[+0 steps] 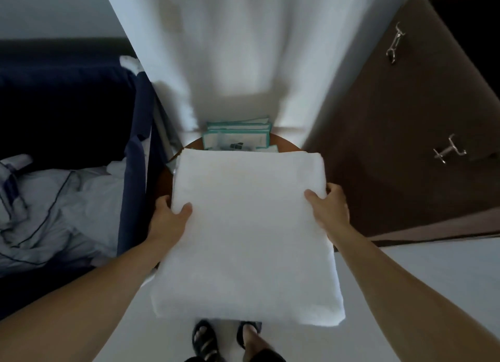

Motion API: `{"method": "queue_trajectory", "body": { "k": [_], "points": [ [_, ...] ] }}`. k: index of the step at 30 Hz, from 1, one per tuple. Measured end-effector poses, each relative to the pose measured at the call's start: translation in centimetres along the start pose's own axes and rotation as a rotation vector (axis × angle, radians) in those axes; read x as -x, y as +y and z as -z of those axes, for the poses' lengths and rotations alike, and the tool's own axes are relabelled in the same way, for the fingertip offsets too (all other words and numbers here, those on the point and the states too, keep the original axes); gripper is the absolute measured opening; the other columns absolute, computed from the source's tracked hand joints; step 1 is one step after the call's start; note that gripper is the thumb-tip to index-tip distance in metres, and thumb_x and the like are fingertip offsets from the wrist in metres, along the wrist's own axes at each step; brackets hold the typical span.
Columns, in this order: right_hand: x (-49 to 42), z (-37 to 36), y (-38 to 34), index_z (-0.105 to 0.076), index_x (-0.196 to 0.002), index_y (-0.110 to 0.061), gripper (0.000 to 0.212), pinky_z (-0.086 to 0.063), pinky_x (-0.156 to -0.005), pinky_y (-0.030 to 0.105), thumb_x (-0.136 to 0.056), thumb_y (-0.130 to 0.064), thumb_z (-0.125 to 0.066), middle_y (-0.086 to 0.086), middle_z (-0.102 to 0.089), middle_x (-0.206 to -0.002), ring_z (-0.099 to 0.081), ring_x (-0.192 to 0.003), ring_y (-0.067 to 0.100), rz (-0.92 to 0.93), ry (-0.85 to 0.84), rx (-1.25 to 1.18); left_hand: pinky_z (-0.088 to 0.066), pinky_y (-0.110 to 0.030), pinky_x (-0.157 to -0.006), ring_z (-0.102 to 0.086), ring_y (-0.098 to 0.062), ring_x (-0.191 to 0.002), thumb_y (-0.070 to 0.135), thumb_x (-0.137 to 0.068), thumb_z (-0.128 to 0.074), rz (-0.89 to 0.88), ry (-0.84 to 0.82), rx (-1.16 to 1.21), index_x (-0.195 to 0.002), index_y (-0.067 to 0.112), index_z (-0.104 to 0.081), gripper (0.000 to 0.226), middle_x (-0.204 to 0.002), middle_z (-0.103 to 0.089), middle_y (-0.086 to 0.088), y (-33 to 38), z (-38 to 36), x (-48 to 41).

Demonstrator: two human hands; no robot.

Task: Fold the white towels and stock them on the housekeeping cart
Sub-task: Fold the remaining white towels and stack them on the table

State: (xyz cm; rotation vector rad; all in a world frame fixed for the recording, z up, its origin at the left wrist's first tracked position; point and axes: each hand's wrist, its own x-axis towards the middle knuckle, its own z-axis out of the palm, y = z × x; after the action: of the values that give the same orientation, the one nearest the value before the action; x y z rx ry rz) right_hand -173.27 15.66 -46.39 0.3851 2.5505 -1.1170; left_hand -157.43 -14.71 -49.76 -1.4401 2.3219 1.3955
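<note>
Over the round table [284, 142], left hand [169, 217] and right hand [328, 207] clamp the folded towel's [243, 226] sides — thumbs on top, fingers tucked beneath — probably so it stays flat.

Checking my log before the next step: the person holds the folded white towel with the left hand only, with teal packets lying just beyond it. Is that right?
Not quite. The head view shows both hands holding the folded white towel: the left hand grips its left edge and the right hand its right edge. The teal packets do lie just beyond it.
</note>
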Motion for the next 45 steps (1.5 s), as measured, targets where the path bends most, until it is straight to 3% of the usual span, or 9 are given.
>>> {"method": "queue_trajectory", "body": {
  "k": [3, 11, 16, 18, 24, 27, 33, 38, 45],
  "points": [
    [3.3, 0.8, 2.1, -0.044, -0.141, -0.015, 0.068, -0.051, -0.096, 0.046, -0.085, -0.046, -0.068, 0.006, -0.064, -0.126, -0.063, -0.110, 0.032, -0.045, -0.045, 0.051, -0.042, -0.029, -0.064, -0.052, -0.021, -0.091, 0.043, -0.095, -0.061, 0.000, -0.029, -0.059, -0.146, 0.011, -0.029, 0.069, -0.118, -0.054, -0.004, -2.1, 0.1, 2.8],
    [11.8, 1.4, 8.8, -0.049, -0.131, -0.012, 0.060, -0.044, -0.081, 0.040, -0.094, -0.059, -0.045, 0.011, -0.063, -0.115, -0.058, -0.101, 0.035, -0.113, -0.008, 0.313, -0.042, -0.039, -0.084, -0.057, -0.041, -0.113, 0.048, -0.097, -0.052, -0.022, -0.025, -0.226, -0.138, 0.004, -0.041, 0.061, -0.131, -0.058, -0.020, -7.6, 1.2, 8.7],
    [14.6, 0.9, 11.5, -0.047, -0.105, -0.016, 0.050, -0.040, -0.077, 0.041, -0.100, -0.060, -0.024, 0.013, -0.065, -0.104, -0.050, -0.084, 0.030, -0.055, 0.100, 0.366, -0.039, -0.037, -0.074, -0.057, -0.034, -0.093, 0.053, -0.098, -0.046, -0.114, 0.005, -0.268, -0.104, 0.013, -0.045, 0.040, -0.111, -0.063, -0.018, -10.0, 1.5, 9.8],
    [14.7, 0.3, 12.2, -0.047, -0.109, -0.014, 0.053, -0.039, -0.079, 0.041, -0.101, -0.060, -0.023, 0.013, -0.065, -0.107, -0.049, -0.086, 0.030, -0.054, 0.093, 0.361, -0.040, -0.038, -0.075, -0.059, -0.037, -0.097, 0.056, -0.096, -0.048, -0.137, 0.006, -0.287, -0.108, 0.010, -0.046, 0.047, -0.113, -0.063, -0.017, -10.8, 1.1, 9.6],
    [14.7, -0.1, 12.9, -0.046, -0.130, -0.013, 0.071, -0.050, -0.093, 0.049, -0.091, -0.071, -0.036, 0.008, -0.056, -0.119, -0.056, -0.105, 0.032, -0.221, 0.020, 0.149, -0.038, -0.036, -0.085, -0.053, -0.043, -0.119, 0.064, -0.091, -0.051, 0.062, -0.018, -0.224, -0.133, -0.006, -0.046, 0.082, -0.133, -0.055, -0.023, -11.5, 0.5, 10.1],
    [14.4, 1.3, 12.6, -0.060, -0.119, -0.010, 0.070, -0.056, -0.087, 0.049, -0.090, -0.071, -0.041, 0.006, -0.063, -0.101, -0.061, -0.091, 0.029, -0.186, -0.013, 0.196, -0.039, -0.032, -0.077, -0.059, -0.038, -0.100, 0.058, -0.094, -0.049, 0.067, -0.124, -0.301, -0.123, -0.007, -0.056, 0.072, -0.120, -0.062, -0.024, -10.5, 1.6, 10.2],
    [13.7, 2.0, 10.9, -0.053, -0.127, -0.008, 0.076, -0.059, -0.075, 0.042, -0.082, -0.068, -0.062, 0.009, -0.062, -0.111, -0.063, -0.093, 0.030, -0.306, -0.105, 0.122, -0.043, -0.022, -0.045, -0.057, -0.026, -0.073, 0.043, -0.090, -0.062, 0.203, -0.207, -0.174, -0.107, 0.003, -0.052, 0.045, -0.089, -0.057, -0.007, -8.4, 3.0, 11.1],
    [12.8, 2.5, 10.8, -0.056, -0.129, -0.007, 0.072, -0.053, -0.096, 0.054, -0.079, -0.056, -0.075, 0.010, -0.058, -0.124, -0.060, -0.108, 0.037, -0.435, -0.171, -0.126, -0.050, -0.028, -0.048, -0.059, -0.031, -0.074, 0.047, -0.091, -0.066, 0.368, -0.344, 0.036, -0.109, 0.005, -0.055, 0.047, -0.106, -0.060, -0.017, -8.6, 4.0, 11.6],
    [13.4, 1.9, 10.5, -0.056, -0.128, -0.005, 0.076, -0.052, -0.096, 0.051, -0.076, -0.057, -0.076, 0.007, -0.059, -0.114, -0.059, -0.106, 0.033, -0.383, -0.111, -0.121, -0.057, -0.039, -0.071, -0.062, -0.029, -0.089, 0.026, -0.082, -0.081, 0.342, -0.223, 0.256, -0.110, -0.001, -0.059, 0.044, -0.101, -0.063, -0.012, -8.1, 3.8, 11.9]
  ]
}}
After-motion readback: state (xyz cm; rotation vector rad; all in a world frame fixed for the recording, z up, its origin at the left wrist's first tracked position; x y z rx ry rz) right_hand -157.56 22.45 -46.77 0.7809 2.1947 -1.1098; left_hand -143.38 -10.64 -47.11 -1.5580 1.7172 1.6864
